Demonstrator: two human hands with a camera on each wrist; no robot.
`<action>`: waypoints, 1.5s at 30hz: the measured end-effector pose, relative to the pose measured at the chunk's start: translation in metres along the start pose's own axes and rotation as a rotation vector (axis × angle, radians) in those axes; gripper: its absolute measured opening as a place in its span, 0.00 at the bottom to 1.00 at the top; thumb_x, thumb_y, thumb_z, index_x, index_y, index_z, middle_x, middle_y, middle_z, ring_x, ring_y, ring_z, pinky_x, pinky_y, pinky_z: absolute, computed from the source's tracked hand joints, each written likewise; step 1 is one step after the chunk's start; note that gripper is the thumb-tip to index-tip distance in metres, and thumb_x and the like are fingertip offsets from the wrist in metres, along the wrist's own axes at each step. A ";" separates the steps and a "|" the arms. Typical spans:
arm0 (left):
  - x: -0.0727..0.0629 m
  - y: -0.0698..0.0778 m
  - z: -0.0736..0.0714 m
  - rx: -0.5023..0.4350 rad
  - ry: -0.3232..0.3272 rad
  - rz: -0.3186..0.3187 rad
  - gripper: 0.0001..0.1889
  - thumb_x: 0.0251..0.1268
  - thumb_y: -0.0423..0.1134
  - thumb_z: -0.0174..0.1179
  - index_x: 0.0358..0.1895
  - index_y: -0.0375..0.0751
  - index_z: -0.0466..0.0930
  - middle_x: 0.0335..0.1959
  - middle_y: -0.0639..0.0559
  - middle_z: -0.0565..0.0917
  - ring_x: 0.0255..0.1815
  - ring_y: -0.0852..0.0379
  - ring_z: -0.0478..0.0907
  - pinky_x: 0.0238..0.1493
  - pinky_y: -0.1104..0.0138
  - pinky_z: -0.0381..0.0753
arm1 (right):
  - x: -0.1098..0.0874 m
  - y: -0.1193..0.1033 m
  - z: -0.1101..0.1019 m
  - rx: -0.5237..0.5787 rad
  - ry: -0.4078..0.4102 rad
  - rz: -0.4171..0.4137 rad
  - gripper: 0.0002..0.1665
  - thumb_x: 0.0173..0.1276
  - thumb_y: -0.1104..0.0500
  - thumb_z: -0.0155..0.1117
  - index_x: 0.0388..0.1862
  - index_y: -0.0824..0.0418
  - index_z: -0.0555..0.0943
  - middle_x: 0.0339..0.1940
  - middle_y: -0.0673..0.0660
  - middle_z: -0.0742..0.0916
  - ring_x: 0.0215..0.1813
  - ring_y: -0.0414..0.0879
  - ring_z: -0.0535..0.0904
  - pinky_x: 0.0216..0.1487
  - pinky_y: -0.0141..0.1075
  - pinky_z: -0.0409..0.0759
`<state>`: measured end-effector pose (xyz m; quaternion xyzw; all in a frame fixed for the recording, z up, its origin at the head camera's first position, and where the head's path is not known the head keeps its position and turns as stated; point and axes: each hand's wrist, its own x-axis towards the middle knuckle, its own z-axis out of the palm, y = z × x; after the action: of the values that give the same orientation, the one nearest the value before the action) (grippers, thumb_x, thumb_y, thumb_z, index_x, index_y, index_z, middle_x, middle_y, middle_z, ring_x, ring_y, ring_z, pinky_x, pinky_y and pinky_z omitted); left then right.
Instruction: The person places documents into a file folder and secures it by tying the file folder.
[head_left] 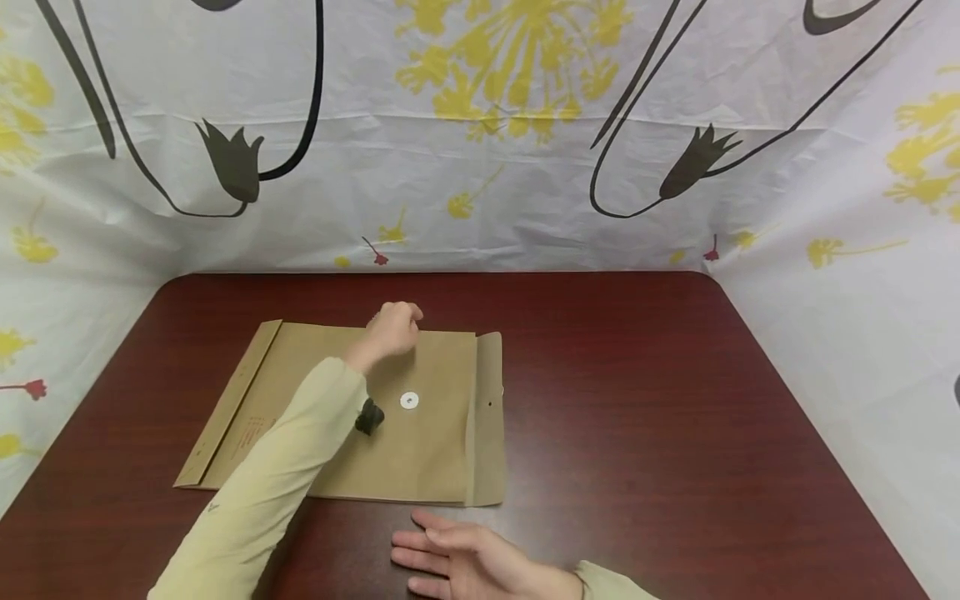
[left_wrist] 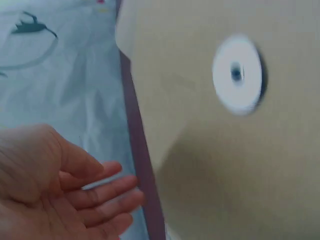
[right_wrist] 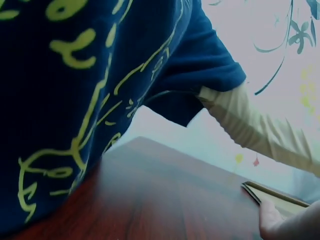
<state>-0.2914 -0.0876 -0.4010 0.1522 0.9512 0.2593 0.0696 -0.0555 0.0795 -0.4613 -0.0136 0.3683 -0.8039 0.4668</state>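
Observation:
A brown kraft document envelope (head_left: 442, 454) lies flat on the table, with an opened-out flap (head_left: 490, 442) along its right side. A white round button (head_left: 408, 401) sits on its face. Over the far edge hovers my left hand (head_left: 395, 327), its fingers loosely bent and nothing in them. The left wrist view shows this hand (left_wrist: 55, 190) beside the envelope (left_wrist: 170, 55), with the button (left_wrist: 239, 74) nearby. My right hand (head_left: 483, 560) is held palm up just off the near edge, fingers spread and holding nothing.
The dark red table (head_left: 637, 433) extends past the envelope on every side. Patterned white sheeting (head_left: 525, 200) hangs behind the table and along both sides. A small black device (head_left: 369, 417) is strapped at the left wrist.

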 end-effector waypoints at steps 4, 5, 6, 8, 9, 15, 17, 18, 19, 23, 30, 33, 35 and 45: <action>0.009 -0.008 -0.002 0.008 -0.036 0.012 0.21 0.58 0.26 0.43 0.55 0.27 0.74 0.50 0.37 0.79 0.29 0.54 0.67 0.32 0.65 0.69 | 0.004 0.002 0.004 0.033 0.011 -0.053 0.44 0.72 0.57 0.45 0.72 0.70 0.31 0.73 0.69 0.54 0.72 0.55 0.56 0.68 0.45 0.59; 0.011 -0.009 -0.002 0.012 -0.040 0.013 0.21 0.58 0.27 0.44 0.55 0.28 0.74 0.49 0.37 0.80 0.32 0.53 0.69 0.34 0.64 0.70 | 0.004 0.002 0.005 0.042 0.012 -0.058 0.45 0.72 0.57 0.45 0.72 0.70 0.31 0.73 0.69 0.54 0.72 0.55 0.56 0.68 0.45 0.58; 0.012 -0.010 -0.001 0.019 -0.044 0.015 0.21 0.59 0.27 0.44 0.55 0.28 0.75 0.48 0.38 0.80 0.35 0.52 0.70 0.37 0.63 0.71 | 0.005 0.002 0.005 0.051 0.012 -0.062 0.45 0.72 0.57 0.46 0.72 0.70 0.30 0.74 0.69 0.53 0.73 0.56 0.54 0.68 0.45 0.57; 0.014 -0.011 0.000 0.021 -0.059 0.011 0.21 0.59 0.28 0.44 0.55 0.28 0.75 0.47 0.38 0.80 0.39 0.50 0.71 0.41 0.60 0.72 | 0.007 0.002 0.007 0.067 0.015 -0.068 0.47 0.72 0.56 0.46 0.72 0.70 0.29 0.74 0.69 0.50 0.73 0.57 0.51 0.69 0.46 0.56; 0.015 -0.012 0.000 0.024 -0.066 0.011 0.20 0.59 0.28 0.44 0.55 0.28 0.75 0.48 0.38 0.80 0.41 0.49 0.72 0.43 0.59 0.73 | 0.008 0.002 0.008 0.072 0.020 -0.073 0.47 0.72 0.56 0.47 0.71 0.71 0.28 0.74 0.70 0.49 0.74 0.58 0.50 0.69 0.46 0.55; 0.017 -0.013 0.002 0.047 -0.095 0.001 0.18 0.60 0.30 0.46 0.51 0.29 0.78 0.52 0.38 0.79 0.51 0.46 0.75 0.50 0.54 0.74 | 0.012 0.005 0.014 0.076 0.103 -0.107 0.46 0.72 0.56 0.46 0.70 0.75 0.30 0.73 0.72 0.49 0.73 0.59 0.51 0.68 0.48 0.57; 0.017 -0.013 0.002 0.046 -0.100 0.001 0.18 0.59 0.30 0.47 0.50 0.29 0.79 0.51 0.39 0.80 0.51 0.46 0.75 0.51 0.54 0.74 | 0.013 0.006 0.016 0.068 0.155 -0.122 0.44 0.73 0.56 0.46 0.70 0.77 0.33 0.72 0.73 0.52 0.72 0.60 0.53 0.68 0.48 0.58; 0.017 -0.013 0.001 0.046 -0.103 0.002 0.17 0.59 0.30 0.48 0.50 0.29 0.79 0.51 0.39 0.80 0.51 0.46 0.76 0.51 0.54 0.74 | 0.013 0.007 0.016 0.065 0.180 -0.129 0.43 0.73 0.55 0.45 0.70 0.77 0.35 0.72 0.74 0.53 0.72 0.61 0.54 0.68 0.48 0.59; 0.017 -0.013 0.001 0.045 -0.105 0.004 0.17 0.58 0.30 0.48 0.49 0.29 0.79 0.51 0.39 0.80 0.51 0.46 0.76 0.51 0.54 0.74 | 0.014 0.007 0.017 0.063 0.203 -0.136 0.42 0.73 0.55 0.45 0.70 0.78 0.37 0.71 0.75 0.54 0.71 0.61 0.55 0.67 0.48 0.59; 0.019 -0.014 0.000 0.044 -0.111 0.021 0.16 0.58 0.30 0.50 0.48 0.29 0.80 0.50 0.39 0.81 0.51 0.45 0.76 0.52 0.55 0.75 | 0.015 0.008 0.017 0.082 0.260 -0.152 0.40 0.74 0.53 0.45 0.68 0.80 0.43 0.69 0.77 0.57 0.70 0.63 0.57 0.67 0.49 0.60; 0.019 -0.016 -0.002 0.021 -0.098 0.046 0.14 0.54 0.28 0.52 0.43 0.26 0.81 0.46 0.37 0.82 0.49 0.44 0.76 0.49 0.58 0.76 | 0.017 0.007 0.012 0.071 0.301 -0.173 0.33 0.77 0.53 0.37 0.65 0.80 0.50 0.65 0.76 0.66 0.66 0.61 0.65 0.65 0.51 0.62; 0.020 -0.016 -0.003 0.017 -0.094 0.048 0.14 0.54 0.28 0.52 0.42 0.26 0.82 0.45 0.37 0.83 0.48 0.44 0.76 0.49 0.58 0.76 | 0.019 0.005 0.009 0.068 0.326 -0.182 0.31 0.78 0.55 0.35 0.64 0.82 0.52 0.64 0.75 0.68 0.65 0.60 0.67 0.64 0.51 0.63; 0.021 -0.017 -0.003 0.021 -0.092 0.051 0.13 0.53 0.27 0.52 0.40 0.27 0.83 0.44 0.38 0.83 0.46 0.45 0.76 0.49 0.58 0.76 | 0.020 0.003 0.008 0.056 0.338 -0.188 0.31 0.78 0.55 0.35 0.63 0.83 0.54 0.63 0.75 0.69 0.64 0.59 0.68 0.63 0.51 0.64; 0.024 -0.016 -0.005 0.042 -0.116 0.014 0.09 0.51 0.27 0.50 0.31 0.31 0.80 0.36 0.43 0.80 0.34 0.52 0.72 0.38 0.63 0.74 | 0.024 0.002 0.005 0.008 0.421 -0.214 0.19 0.77 0.56 0.39 0.53 0.71 0.66 0.59 0.73 0.74 0.60 0.56 0.74 0.57 0.50 0.72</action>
<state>-0.3197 -0.0954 -0.4064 0.1749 0.9497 0.2306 0.1195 -0.0656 0.0575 -0.4670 0.1170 0.4508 -0.8355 0.2918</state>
